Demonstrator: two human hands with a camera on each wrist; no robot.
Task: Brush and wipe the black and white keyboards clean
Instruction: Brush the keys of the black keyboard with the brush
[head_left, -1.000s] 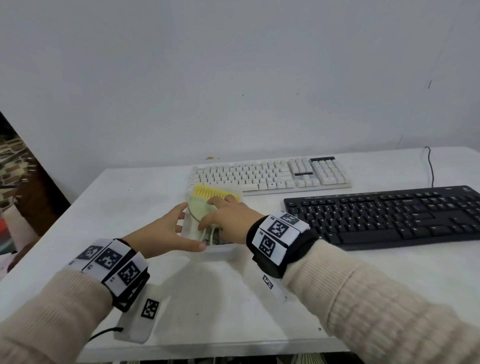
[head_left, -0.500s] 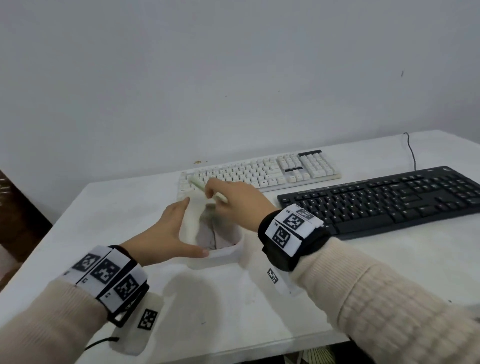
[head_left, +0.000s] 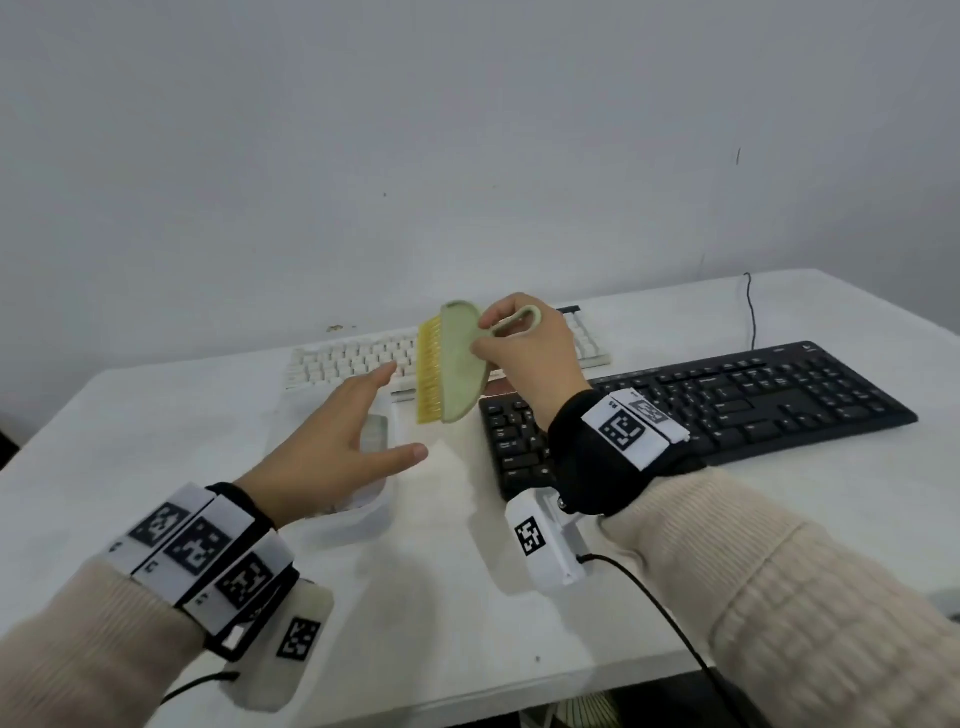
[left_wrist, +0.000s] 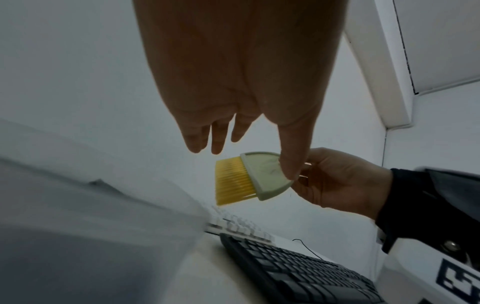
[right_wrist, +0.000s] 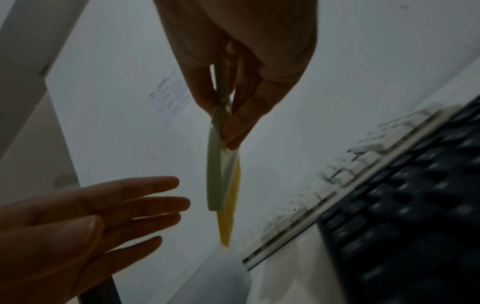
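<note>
Your right hand (head_left: 524, 358) pinches the brush (head_left: 457, 364) by its loop, raised over the white keyboard (head_left: 353, 358); your left hand (head_left: 332, 447) spreads wide above the clear tub (head_left: 363, 519). The black keyboard (head_left: 727, 400) lies right on the counter (head_left: 156, 426).

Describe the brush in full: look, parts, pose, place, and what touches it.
The brush has a flat, pale green half-round body that looks like plastic, a loop handle of the same green, and a straight row of yellow bristles along its flat edge. The right hand pinches it at the handle and holds it in the air, bristles pointing left in the head view, in front of the white keyboard. Seen edge-on from the right wrist, it is thin. The left hand is open beside it, not touching.
</note>
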